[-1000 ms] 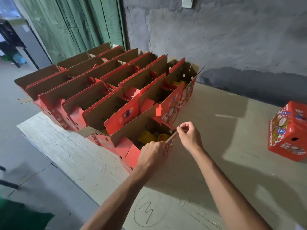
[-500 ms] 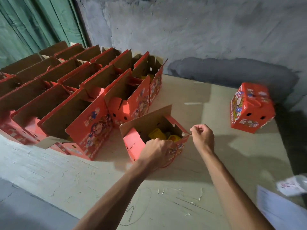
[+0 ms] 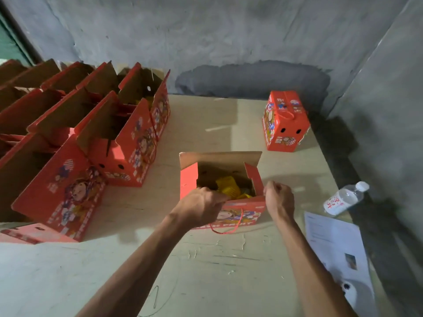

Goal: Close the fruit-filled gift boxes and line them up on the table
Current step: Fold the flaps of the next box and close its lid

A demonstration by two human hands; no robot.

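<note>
Both arms reach forward; left hand curled, gripping; right hand loosely fisted

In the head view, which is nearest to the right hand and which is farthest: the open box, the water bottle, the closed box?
From the right hand:
1. Open box: the hand is at its near right corner.
2. Water bottle: lying to the right, near the table edge.
3. Closed box: far right of the table, by the wall.

Open red gift box upright, yellow fruit inside.
</note>
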